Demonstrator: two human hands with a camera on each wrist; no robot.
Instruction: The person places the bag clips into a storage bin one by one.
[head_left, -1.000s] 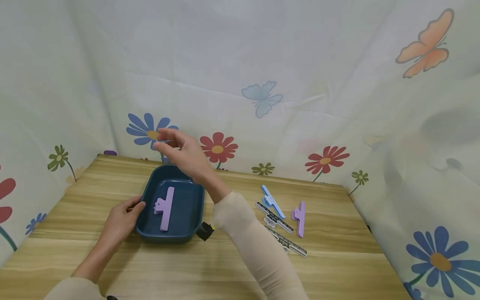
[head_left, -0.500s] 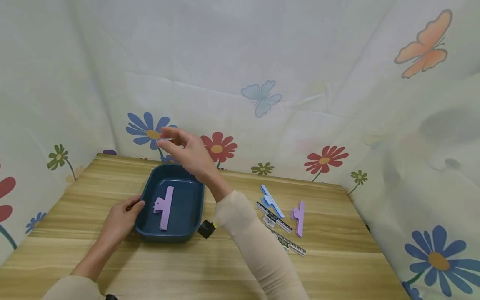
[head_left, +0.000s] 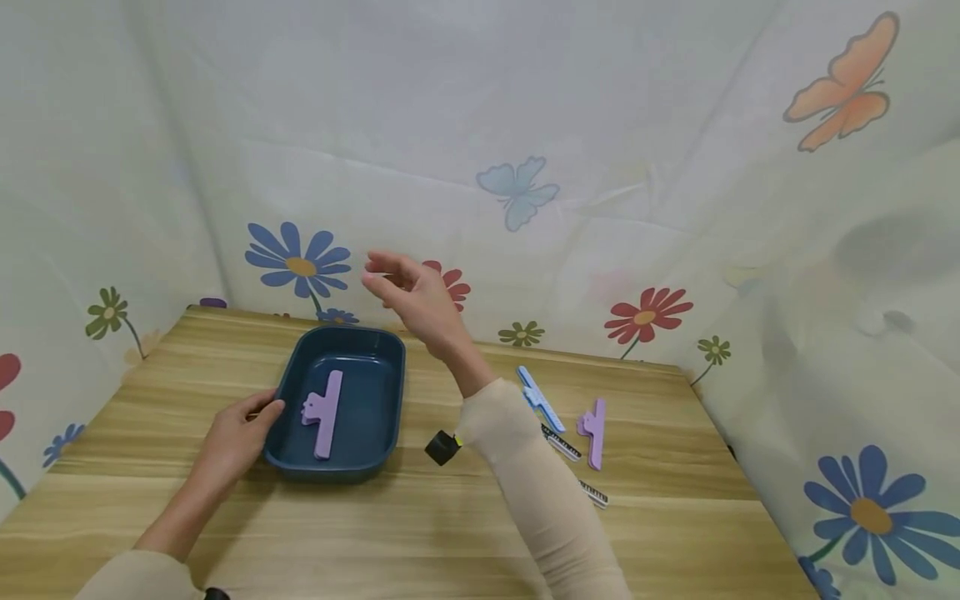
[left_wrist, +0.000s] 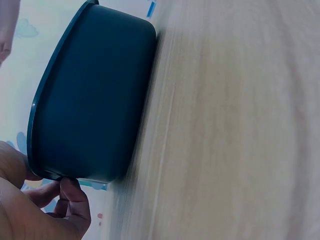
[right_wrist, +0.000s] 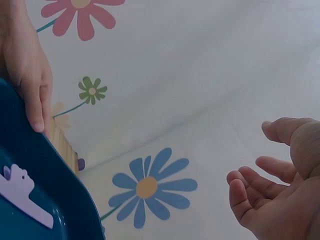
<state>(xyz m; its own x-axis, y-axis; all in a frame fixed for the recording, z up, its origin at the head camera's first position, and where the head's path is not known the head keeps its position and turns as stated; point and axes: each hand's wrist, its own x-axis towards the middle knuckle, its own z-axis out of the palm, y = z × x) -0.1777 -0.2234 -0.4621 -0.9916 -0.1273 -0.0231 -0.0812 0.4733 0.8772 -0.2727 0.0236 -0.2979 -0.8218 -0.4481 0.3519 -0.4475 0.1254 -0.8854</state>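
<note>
A deep dark blue plastic tray (head_left: 390,400) stands on the table at left of centre, with a purple bag clip (head_left: 327,417) lying inside it. My left hand (head_left: 238,433) grips the tray's left rim, thumb over the edge; in the left wrist view its curled fingers (left_wrist: 75,200) show at the rim. My right hand (head_left: 420,300) is raised above the table, right of the tray's far end, fingers loosely bent and holding nothing. The right wrist view also shows that hand (right_wrist: 280,190) with its thumb and fingertips apart.
Right of the right forearm lie a blue clip (head_left: 542,400), a second purple clip (head_left: 595,433) and two black-and-white clips, partly hidden by the sleeve (head_left: 517,467). A flower-printed curtain (head_left: 420,125) stands behind the wooden table (head_left: 420,533).
My right hand has moved right, from over the tray's far right corner to beside it, its sleeve now covering more of the black-and-white clips. My left hand keeps its grip on the tray.
</note>
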